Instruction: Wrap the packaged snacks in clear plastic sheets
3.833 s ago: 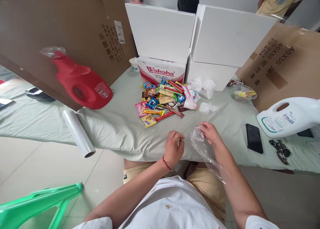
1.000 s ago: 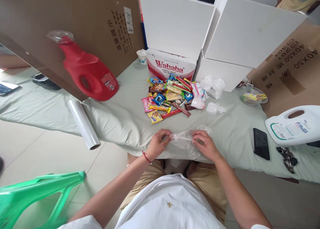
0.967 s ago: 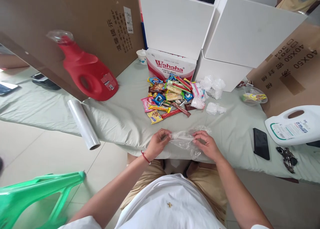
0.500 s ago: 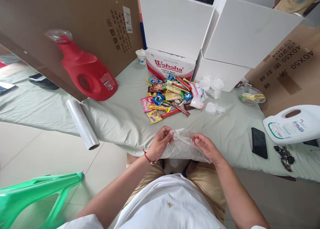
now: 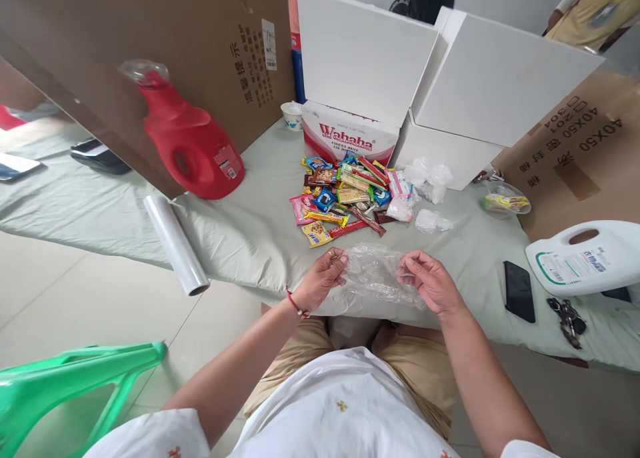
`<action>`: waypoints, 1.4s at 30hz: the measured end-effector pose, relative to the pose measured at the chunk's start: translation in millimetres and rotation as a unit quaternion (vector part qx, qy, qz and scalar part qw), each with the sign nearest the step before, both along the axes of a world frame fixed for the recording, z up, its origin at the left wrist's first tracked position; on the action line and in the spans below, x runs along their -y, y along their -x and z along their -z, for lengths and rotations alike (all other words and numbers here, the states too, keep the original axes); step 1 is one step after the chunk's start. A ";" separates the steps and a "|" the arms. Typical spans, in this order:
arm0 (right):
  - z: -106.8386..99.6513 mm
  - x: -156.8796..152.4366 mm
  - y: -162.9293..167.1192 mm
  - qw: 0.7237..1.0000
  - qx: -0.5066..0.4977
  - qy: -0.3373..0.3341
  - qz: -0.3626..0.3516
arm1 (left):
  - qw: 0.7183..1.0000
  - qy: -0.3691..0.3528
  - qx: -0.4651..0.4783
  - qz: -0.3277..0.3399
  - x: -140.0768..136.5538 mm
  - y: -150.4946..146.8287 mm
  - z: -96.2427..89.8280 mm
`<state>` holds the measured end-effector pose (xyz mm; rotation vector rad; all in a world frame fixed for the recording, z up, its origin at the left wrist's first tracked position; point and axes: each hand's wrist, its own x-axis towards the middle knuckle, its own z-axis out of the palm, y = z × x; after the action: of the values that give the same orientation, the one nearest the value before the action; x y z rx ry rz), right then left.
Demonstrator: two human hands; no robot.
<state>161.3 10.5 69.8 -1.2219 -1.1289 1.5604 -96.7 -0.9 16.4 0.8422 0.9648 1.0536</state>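
Observation:
A clear plastic bag [image 5: 373,271] is stretched between my two hands, just above the near edge of the cloth-covered table. My left hand [image 5: 324,279] pinches its left side, thumb against fingers. On the other side, my right hand [image 5: 431,279] is closed on the bag's right side with thumb and fingertips. Beyond the bag lies a pile of wrapped snacks [image 5: 345,195] in many colours. Crumpled clear plastic [image 5: 427,178] sits at the right of the pile, with another small crumpled plastic piece [image 5: 433,221] nearer to me.
White boxes [image 5: 370,58] and a Wahaha carton [image 5: 350,135] stand behind the snacks. A red jug [image 5: 193,145] and a plastic film roll [image 5: 176,245] are at left. A phone [image 5: 519,291], keys [image 5: 567,321] and a white jug [image 5: 585,255] lie at right. A green stool [image 5: 80,385] stands on the floor.
My right hand has moved slightly right and closed on the bag. The bag is now spread wider between my hands. The view has shifted a little.

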 end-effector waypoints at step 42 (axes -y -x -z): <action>17.8 24.8 7.9 0.988 -0.038 0.140 -0.053 | 0.972 -0.057 -0.225 0.033 13.1 72.1 -6.6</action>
<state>153.4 -14.3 52.1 -1.2877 -0.9603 1.8798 -168.8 -14.0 23.0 1.2334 1.2514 0.8822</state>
